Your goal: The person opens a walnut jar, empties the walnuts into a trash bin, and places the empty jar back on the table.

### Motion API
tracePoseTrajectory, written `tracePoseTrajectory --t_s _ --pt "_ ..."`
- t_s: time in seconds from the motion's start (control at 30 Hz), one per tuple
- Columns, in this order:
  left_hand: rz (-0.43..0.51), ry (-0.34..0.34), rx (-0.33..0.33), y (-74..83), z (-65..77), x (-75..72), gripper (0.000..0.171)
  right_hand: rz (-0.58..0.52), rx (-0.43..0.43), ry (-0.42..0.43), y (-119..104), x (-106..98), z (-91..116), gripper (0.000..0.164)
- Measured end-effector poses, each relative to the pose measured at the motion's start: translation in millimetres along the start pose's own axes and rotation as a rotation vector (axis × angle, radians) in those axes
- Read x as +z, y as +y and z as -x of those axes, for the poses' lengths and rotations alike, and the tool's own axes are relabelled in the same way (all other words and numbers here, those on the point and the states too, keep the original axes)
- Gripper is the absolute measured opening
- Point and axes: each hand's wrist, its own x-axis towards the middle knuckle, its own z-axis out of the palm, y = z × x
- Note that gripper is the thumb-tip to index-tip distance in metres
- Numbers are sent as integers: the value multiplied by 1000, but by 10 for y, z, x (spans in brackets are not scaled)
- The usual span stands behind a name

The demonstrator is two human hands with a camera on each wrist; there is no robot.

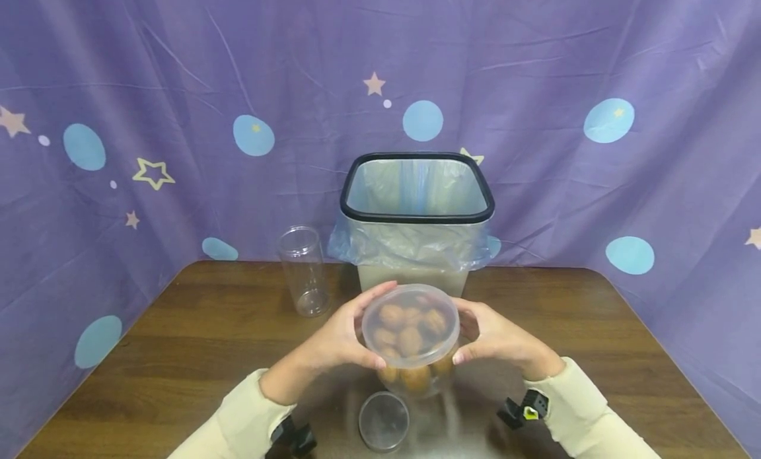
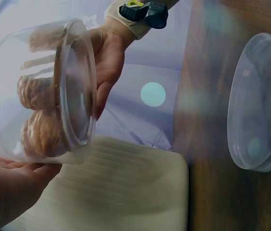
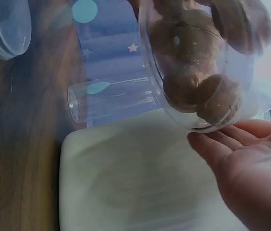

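A clear round plastic jar of walnuts (image 1: 416,378), topped by a frosted translucent lid (image 1: 410,361), is held up off the table between both hands. My left hand (image 1: 341,333) grips its left side, thumb on the near side and fingers behind. The right hand (image 1: 496,333) holds the opposite side the same way. Walnuts (image 2: 44,132) show through the wall in the left wrist view. Below the jar, a smaller clear round lid (image 1: 384,421) lies on the table. In the right wrist view, the fingers support the jar's side; some fingertips are hidden behind it.
Behind the hands stands a pale waste bin (image 1: 410,279) with a black rim and a clear bluish liner bag. Left of it is a tall clear plastic jar (image 1: 304,274), upright and uncovered. The brown wooden table (image 1: 196,353) meets a purple patterned curtain (image 1: 309,102).
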Motion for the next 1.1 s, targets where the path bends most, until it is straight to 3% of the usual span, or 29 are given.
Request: tracePoseTrajectory --t_s 0.2,0.47,0.73,0.97,1.1 --pt "27 79 27 -38 35 -3 109 58 -60 101 -28 121 13 81" --pt "3 113 12 -35 26 42 110 91 -103 194 -34 296 -10 93" --pt "6 112 18 -52 36 73 113 345 -51 347 -39 413 -4 108" --pt "13 87 7 -82 28 61 113 384 -69 373 -9 411 -9 108" --pt "-1 69 -14 -79 31 42 112 405 -32 395 -9 436 -6 107"
